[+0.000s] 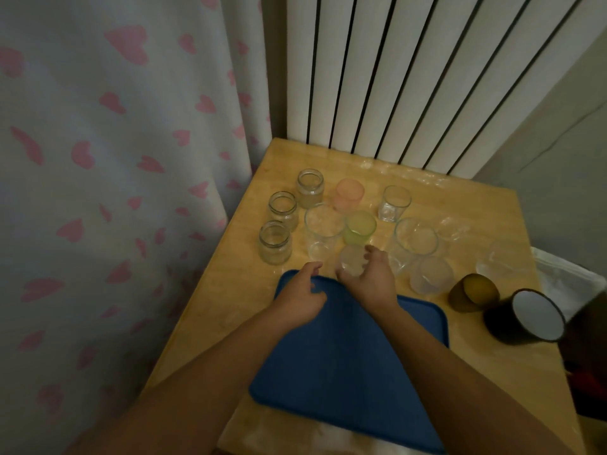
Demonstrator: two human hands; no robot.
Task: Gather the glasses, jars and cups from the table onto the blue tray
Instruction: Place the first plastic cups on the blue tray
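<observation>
Right hand (371, 280): fingers curled round a small clear glass (350, 261) at the tray's far edge.
Left hand (302, 295): fingers loosely apart, holding nothing, over the blue tray (345, 372).

We look down into a dim corner where a pale curtain (115, 192) printed with pink hearts hangs along the left side, its folds falling past the edge of a light wooden worktop (328, 165). Behind the worktop we see a white radiator (410, 70) of tall vertical ribs with dark gaps between them, and to its right a plain grey-beige wall (558, 165) crossed by a thin crack. The light is low and warm, and we catch soft glints on the far part of the wood, near the foot of the radiator.
</observation>
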